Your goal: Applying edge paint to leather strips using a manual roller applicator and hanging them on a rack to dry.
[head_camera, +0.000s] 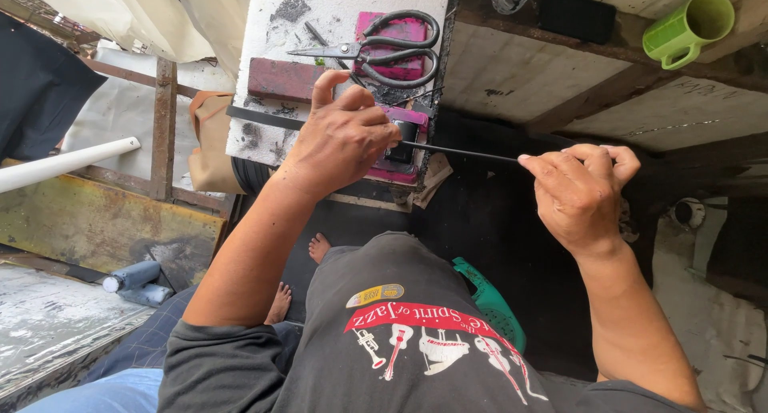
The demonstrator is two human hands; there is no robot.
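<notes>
My left hand is closed around a small black block-like tool that rests on a magenta pad at the near edge of a white foam board. A thin black strip runs from that tool to the right. My right hand pinches the strip's right end between thumb and fingers and holds it taut. Beyond my left hand, large black-handled scissors lie on another magenta block. A dark red bar and a flat black strip also lie on the board.
A green mug stands at the top right on a wooden bench, with a black phone-like slab beside it. A white pipe and a rusty metal frame are at the left. A grey-blue can lies on the floor.
</notes>
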